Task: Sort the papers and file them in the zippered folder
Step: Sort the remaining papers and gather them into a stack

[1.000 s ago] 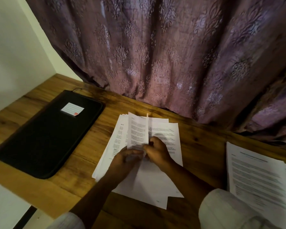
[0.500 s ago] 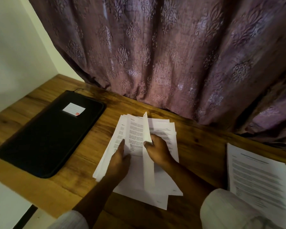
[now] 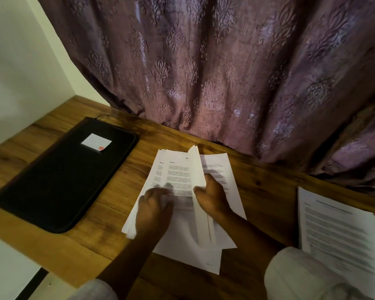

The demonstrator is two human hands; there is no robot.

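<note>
A black zippered fabric folder [image 3: 63, 180] lay flat and closed on the wooden counter [image 3: 268, 191], left of both hands, its contents hidden and a white label [image 3: 96, 142] on its cover. The right hand [image 3: 212, 198] pinched a few raised sheets [image 3: 198, 169] of the loose stack of white printed papers [image 3: 175, 169]. The left hand [image 3: 154, 211] rested on that stack, its fingers too blurred to tell. A second pile of printed sheets [image 3: 338, 230] lay well right of the hands.

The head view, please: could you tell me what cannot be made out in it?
Print on the paper stack: too small and blurred to read.
Left hand: motion blur hides its grip.
Right pile: cut off by the frame edge, near corner behind the sleeve.
Zippered folder: closed, so its contents are hidden; its label is too small to read.
</note>
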